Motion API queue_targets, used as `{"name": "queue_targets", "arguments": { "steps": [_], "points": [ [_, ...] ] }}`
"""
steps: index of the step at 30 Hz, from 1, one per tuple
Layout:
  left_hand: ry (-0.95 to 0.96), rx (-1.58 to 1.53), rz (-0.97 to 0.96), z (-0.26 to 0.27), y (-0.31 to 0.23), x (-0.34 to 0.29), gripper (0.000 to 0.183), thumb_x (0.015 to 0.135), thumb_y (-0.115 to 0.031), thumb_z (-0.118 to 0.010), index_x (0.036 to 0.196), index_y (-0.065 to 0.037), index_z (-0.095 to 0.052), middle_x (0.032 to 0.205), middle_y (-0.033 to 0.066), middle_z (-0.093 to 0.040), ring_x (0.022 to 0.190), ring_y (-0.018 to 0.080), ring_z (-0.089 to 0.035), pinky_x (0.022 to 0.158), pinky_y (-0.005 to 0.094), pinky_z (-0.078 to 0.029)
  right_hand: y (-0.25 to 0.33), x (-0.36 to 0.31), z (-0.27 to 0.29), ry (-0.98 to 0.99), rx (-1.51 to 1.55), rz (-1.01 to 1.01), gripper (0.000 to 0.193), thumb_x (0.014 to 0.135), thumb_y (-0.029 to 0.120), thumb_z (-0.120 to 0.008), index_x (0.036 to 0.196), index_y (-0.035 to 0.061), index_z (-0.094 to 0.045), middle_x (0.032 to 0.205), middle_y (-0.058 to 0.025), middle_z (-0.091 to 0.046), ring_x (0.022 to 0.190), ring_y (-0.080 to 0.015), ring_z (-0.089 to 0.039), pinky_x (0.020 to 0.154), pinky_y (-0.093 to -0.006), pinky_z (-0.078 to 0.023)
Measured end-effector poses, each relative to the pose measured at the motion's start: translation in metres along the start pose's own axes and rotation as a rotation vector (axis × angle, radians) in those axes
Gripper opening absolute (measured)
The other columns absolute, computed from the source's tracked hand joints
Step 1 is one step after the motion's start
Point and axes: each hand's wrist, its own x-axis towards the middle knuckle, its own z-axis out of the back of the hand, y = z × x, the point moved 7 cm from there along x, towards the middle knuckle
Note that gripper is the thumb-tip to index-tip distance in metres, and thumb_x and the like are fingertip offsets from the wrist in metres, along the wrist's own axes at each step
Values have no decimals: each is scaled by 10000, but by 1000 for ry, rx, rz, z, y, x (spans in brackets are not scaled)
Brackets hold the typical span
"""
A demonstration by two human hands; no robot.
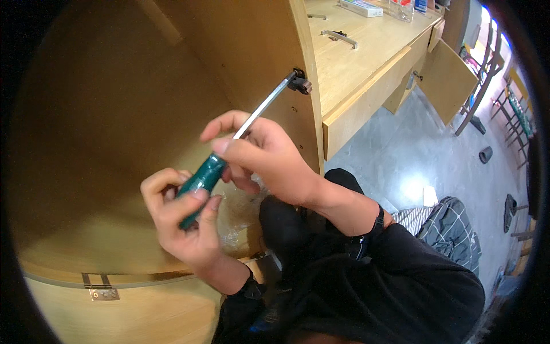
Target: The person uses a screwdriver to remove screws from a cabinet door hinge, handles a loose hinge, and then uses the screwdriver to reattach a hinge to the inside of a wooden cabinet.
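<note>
Driving a green-handled steel screwdriver (201, 182), the left hand (184, 221) wraps its fingers around the handle while the right hand (258, 155) pinches the shaft; its tip meets a dark metal bracket (300, 82) on the wooden cabinet panel (269, 51), apparently not yet fully fastened.

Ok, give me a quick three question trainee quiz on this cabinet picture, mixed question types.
1. True or false: the left hand grips the green plastic screwdriver handle.
2. The long steel screwdriver shaft has its tip at: A) small dark bracket on the wooden cabinet panel edge; B) silver hinge; C) metal drawer handle.
3. Which hand steadies the shaft?

Key: 1 true; 2 A; 3 right hand.
</note>
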Motion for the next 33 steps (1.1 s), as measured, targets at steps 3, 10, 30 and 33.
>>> {"name": "queue_targets", "arguments": {
  "steps": [3,10,30,33],
  "points": [
    [-12,148,-139,-6,-19,4,322,751,-175,-693,971,-19,-517,878,116,-516,694,131,-455,597,208,-352,2,-3,1,58,-25,-68,216,864,219,-601,918,28,-514,585,18,-493,473,-35,-429,415,-177,-302],
    [-54,53,356,3,7,-9,245,855,-188,-605,997,-27,-487,764,40,-509,562,57,-427,481,171,-305,0,-1,6,70,42,25,228,845,196,-628,904,22,-493,569,33,-493,456,-29,-415,410,-182,-307],
    [-292,-231,462,3,17,-15,537,912,-534,-392,866,-10,-502,564,7,-432,376,41,-308,328,173,-201,5,0,4,274,40,1,267,836,61,-580,1059,49,-434,759,9,-486,590,-44,-434,515,-183,-354],
    [-320,-68,519,-7,10,-8,303,890,-337,-529,881,-38,-484,588,10,-435,409,34,-313,375,175,-202,1,-1,6,256,35,12,268,830,53,-586,1051,47,-435,773,11,-487,583,-43,-439,512,-186,-362]
  ]
}}
